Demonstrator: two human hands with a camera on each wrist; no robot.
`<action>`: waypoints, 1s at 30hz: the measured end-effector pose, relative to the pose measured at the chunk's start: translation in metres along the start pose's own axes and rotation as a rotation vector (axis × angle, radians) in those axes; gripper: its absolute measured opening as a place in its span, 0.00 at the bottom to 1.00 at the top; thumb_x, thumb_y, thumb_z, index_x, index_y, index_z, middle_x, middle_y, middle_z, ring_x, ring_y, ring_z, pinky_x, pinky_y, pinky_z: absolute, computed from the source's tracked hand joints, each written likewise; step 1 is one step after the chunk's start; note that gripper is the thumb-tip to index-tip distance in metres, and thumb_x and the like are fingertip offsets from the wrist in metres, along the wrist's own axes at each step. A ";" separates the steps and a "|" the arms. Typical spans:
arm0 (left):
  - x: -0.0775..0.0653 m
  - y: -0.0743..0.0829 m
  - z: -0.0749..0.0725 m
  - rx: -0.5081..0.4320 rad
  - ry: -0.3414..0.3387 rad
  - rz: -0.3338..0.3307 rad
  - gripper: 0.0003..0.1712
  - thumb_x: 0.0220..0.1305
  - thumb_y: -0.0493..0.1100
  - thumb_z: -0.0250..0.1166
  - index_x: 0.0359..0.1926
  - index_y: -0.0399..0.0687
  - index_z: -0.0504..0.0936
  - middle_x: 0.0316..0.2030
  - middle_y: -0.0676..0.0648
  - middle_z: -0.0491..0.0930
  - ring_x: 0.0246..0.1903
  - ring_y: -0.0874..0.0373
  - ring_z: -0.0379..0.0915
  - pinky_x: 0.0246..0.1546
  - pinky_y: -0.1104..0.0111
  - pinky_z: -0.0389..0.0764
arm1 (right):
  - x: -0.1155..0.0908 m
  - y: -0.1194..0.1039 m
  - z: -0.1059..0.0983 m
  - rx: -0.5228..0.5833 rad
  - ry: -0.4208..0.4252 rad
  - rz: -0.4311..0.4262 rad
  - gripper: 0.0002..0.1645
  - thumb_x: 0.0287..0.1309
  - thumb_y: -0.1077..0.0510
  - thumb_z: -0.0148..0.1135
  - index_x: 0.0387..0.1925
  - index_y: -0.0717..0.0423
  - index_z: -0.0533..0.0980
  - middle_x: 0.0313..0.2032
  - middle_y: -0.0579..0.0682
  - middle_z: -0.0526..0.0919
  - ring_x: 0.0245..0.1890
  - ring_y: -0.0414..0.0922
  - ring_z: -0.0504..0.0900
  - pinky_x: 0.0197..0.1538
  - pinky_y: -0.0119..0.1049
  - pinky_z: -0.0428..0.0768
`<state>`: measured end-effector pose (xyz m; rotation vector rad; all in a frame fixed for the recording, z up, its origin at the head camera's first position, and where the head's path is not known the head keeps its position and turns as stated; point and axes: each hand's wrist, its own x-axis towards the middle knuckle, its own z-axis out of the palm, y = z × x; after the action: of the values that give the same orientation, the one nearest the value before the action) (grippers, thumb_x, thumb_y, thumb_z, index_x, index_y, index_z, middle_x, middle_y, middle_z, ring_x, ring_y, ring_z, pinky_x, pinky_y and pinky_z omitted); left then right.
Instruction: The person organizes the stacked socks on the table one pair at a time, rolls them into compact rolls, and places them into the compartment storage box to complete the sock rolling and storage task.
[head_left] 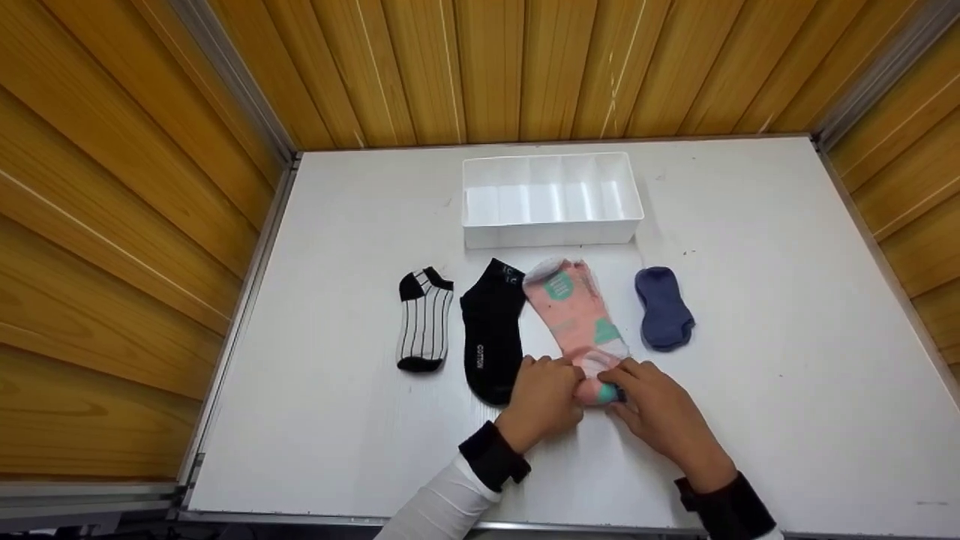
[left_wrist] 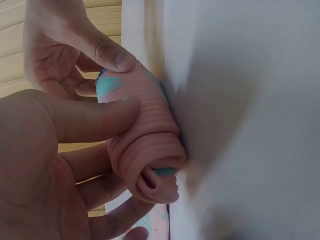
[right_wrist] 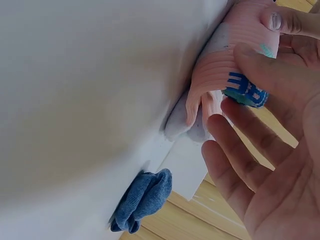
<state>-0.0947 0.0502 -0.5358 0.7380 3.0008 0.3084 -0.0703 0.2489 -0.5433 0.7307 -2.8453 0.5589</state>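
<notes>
A pair of pink socks (head_left: 574,315) with turquoise and white patches lies before me, its near end rolled into a bundle. My left hand (head_left: 544,397) pinches the left side of that roll; in the left wrist view its thumb lies over the ribbed fabric (left_wrist: 150,120). On the right side, my right hand (head_left: 664,412) grips the same roll between thumb and forefinger. Blue lettering on the sock (right_wrist: 245,90) shows under the right thumb, while the other right fingers extend off the fabric. The flat far end reaches toward the box.
A white divided box (head_left: 551,237) stands behind the socks. To the left lie a black sock (head_left: 491,337) and a striped black-and-white sock (head_left: 425,326). A folded blue sock (head_left: 664,309) is on the right. Wooden panels (head_left: 487,75) border the white table (head_left: 315,360).
</notes>
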 end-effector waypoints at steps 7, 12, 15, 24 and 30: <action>-0.002 0.002 0.001 0.029 0.074 0.016 0.11 0.51 0.52 0.75 0.37 0.61 0.87 0.36 0.57 0.85 0.36 0.56 0.81 0.36 0.62 0.75 | 0.000 -0.001 -0.001 0.033 -0.048 0.058 0.24 0.49 0.61 0.79 0.50 0.52 0.83 0.51 0.53 0.86 0.45 0.50 0.85 0.45 0.46 0.82; 0.000 -0.001 0.002 -0.012 0.123 0.028 0.14 0.51 0.52 0.77 0.41 0.64 0.89 0.37 0.58 0.87 0.34 0.57 0.82 0.33 0.64 0.77 | 0.004 -0.002 -0.002 0.041 -0.069 0.068 0.21 0.52 0.59 0.77 0.49 0.52 0.83 0.44 0.46 0.84 0.41 0.45 0.83 0.44 0.44 0.82; 0.001 -0.003 0.001 -0.088 0.099 0.018 0.12 0.51 0.49 0.77 0.39 0.64 0.90 0.36 0.58 0.88 0.34 0.58 0.82 0.32 0.66 0.79 | 0.005 -0.003 -0.001 0.048 -0.063 0.070 0.27 0.47 0.61 0.80 0.51 0.51 0.81 0.45 0.45 0.82 0.43 0.43 0.82 0.45 0.43 0.82; 0.002 -0.010 -0.002 -0.167 0.010 0.001 0.06 0.50 0.47 0.75 0.32 0.59 0.88 0.28 0.56 0.86 0.32 0.59 0.83 0.27 0.67 0.78 | 0.006 -0.010 0.005 -0.002 -0.003 0.030 0.32 0.37 0.60 0.86 0.47 0.43 0.82 0.42 0.44 0.79 0.40 0.42 0.79 0.37 0.39 0.80; 0.001 -0.010 -0.001 -0.136 0.045 0.018 0.09 0.52 0.52 0.74 0.35 0.59 0.88 0.29 0.55 0.86 0.31 0.57 0.82 0.28 0.64 0.78 | 0.007 -0.007 0.006 -0.009 -0.025 0.021 0.29 0.41 0.59 0.83 0.49 0.47 0.83 0.42 0.44 0.84 0.39 0.43 0.77 0.39 0.39 0.80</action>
<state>-0.1006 0.0419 -0.5364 0.7558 2.9786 0.5314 -0.0731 0.2383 -0.5452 0.7120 -2.8802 0.5429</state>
